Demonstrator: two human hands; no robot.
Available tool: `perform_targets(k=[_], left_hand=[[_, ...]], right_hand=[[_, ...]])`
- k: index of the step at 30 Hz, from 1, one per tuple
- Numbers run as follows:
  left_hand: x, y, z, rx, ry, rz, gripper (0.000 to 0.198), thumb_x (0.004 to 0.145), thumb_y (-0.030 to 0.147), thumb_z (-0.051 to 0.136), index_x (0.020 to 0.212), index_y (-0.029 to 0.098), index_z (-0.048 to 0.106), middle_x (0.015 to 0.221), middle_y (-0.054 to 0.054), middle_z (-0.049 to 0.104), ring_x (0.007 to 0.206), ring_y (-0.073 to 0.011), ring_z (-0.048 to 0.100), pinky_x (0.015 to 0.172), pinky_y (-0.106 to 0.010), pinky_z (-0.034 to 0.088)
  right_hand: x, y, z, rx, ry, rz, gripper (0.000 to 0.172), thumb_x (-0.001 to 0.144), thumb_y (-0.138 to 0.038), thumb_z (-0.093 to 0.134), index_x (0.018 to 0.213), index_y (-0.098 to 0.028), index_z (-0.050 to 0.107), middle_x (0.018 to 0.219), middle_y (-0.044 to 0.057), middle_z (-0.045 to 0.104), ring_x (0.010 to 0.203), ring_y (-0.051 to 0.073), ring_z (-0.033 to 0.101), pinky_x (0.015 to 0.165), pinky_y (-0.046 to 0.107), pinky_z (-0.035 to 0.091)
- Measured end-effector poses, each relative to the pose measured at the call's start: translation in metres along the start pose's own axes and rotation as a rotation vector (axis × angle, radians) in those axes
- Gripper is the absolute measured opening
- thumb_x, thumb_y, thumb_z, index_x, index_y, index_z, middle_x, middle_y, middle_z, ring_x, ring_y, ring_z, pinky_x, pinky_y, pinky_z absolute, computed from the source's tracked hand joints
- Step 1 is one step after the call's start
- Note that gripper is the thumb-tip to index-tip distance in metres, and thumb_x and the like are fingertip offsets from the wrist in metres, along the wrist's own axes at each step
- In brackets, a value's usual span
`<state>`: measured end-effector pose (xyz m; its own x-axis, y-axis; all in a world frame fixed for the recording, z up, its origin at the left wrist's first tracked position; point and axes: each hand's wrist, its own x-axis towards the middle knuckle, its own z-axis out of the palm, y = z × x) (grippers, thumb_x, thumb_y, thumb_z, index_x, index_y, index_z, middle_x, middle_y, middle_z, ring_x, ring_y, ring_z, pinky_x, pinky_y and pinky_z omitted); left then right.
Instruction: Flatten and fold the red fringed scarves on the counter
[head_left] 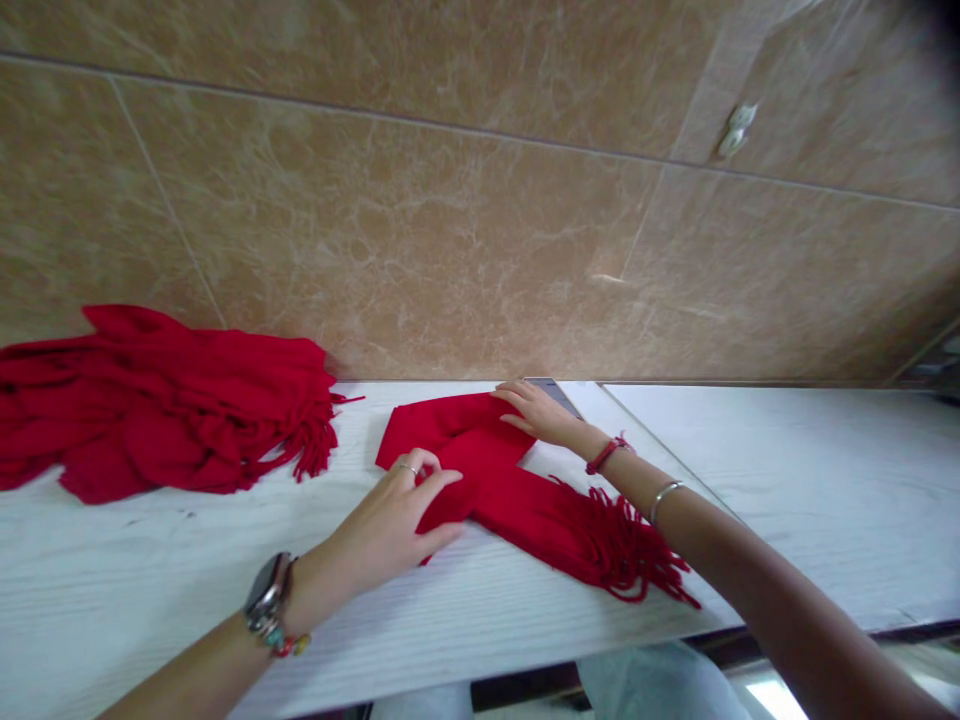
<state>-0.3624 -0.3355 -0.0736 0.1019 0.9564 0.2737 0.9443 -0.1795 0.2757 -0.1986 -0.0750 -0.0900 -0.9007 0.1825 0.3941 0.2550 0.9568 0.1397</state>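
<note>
A red scarf (491, 465) lies in the middle of the white tabletop, one part crossing over another, with its fringed end (626, 545) pointing to the near right. At its near left edge is my left hand (397, 515), thumb and forefinger apart and the other fingers bent; I cannot tell how firmly it touches the cloth. My right hand (540, 412) rests on the scarf's far right corner, fingers stretched out over the fabric. Some of the scarf is hidden under both hands.
A loose heap of red fringed fabric (157, 410) sits at the left against the tan tiled wall (420, 250). A flat grey object (556, 392) lies behind my right hand. The white table (810, 480) has a seam on the right; its front edge runs close to my legs.
</note>
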Motion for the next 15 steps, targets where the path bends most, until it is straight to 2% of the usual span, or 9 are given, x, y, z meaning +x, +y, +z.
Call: perform_targets(k=[2,5,9,12,15], left_hand=[[-0.002,0.008,0.009,0.039,-0.029,0.011,0.044,0.08,0.029,0.053,0.123,0.021,0.046,0.116,-0.008,0.044,0.106,-0.0225,0.048,0.092,-0.037,0.041],[-0.003,0.006,0.023,0.033,-0.104,0.028,0.045,0.08,0.011,0.044,0.124,0.02,0.044,0.112,-0.009,0.049,0.105,-0.0205,0.049,0.091,-0.034,0.041],[0.002,-0.001,0.024,-0.091,-0.152,0.056,0.04,0.077,0.008,0.044,0.115,0.02,0.05,0.104,-0.005,0.056,0.101,-0.0169,0.051,0.088,-0.029,0.041],[0.005,0.0,0.016,-0.117,-0.155,0.062,0.032,0.078,0.011,0.047,0.108,0.02,0.054,0.087,-0.001,0.058,0.084,-0.0138,0.055,0.076,-0.023,0.043],[0.005,0.005,0.011,-0.066,-0.144,0.049,0.024,0.08,0.017,0.048,0.103,0.02,0.055,0.082,0.0,0.058,0.072,-0.0121,0.055,0.065,-0.021,0.042]], right_hand=[[-0.012,0.007,0.006,0.024,-0.057,-0.003,0.045,0.09,-0.035,0.034,0.128,-0.012,0.039,0.13,0.017,0.044,0.122,0.024,0.037,0.098,0.043,0.034],[-0.025,0.015,0.014,-0.02,-0.163,0.022,0.045,0.092,-0.027,0.027,0.132,-0.008,0.035,0.135,0.02,0.038,0.127,0.026,0.031,0.096,0.045,0.038],[-0.025,0.013,0.014,-0.134,-0.228,0.121,0.044,0.092,-0.023,0.025,0.134,-0.014,0.034,0.138,0.017,0.035,0.125,0.027,0.034,0.093,0.05,0.038],[-0.019,0.002,0.006,-0.166,-0.183,0.191,0.043,0.089,-0.021,0.031,0.131,-0.012,0.04,0.137,0.017,0.036,0.128,0.029,0.028,0.099,0.052,0.03],[-0.017,-0.013,-0.006,-0.065,-0.071,0.14,0.044,0.085,-0.018,0.038,0.129,-0.012,0.043,0.136,0.016,0.037,0.13,0.029,0.025,0.102,0.052,0.026]])
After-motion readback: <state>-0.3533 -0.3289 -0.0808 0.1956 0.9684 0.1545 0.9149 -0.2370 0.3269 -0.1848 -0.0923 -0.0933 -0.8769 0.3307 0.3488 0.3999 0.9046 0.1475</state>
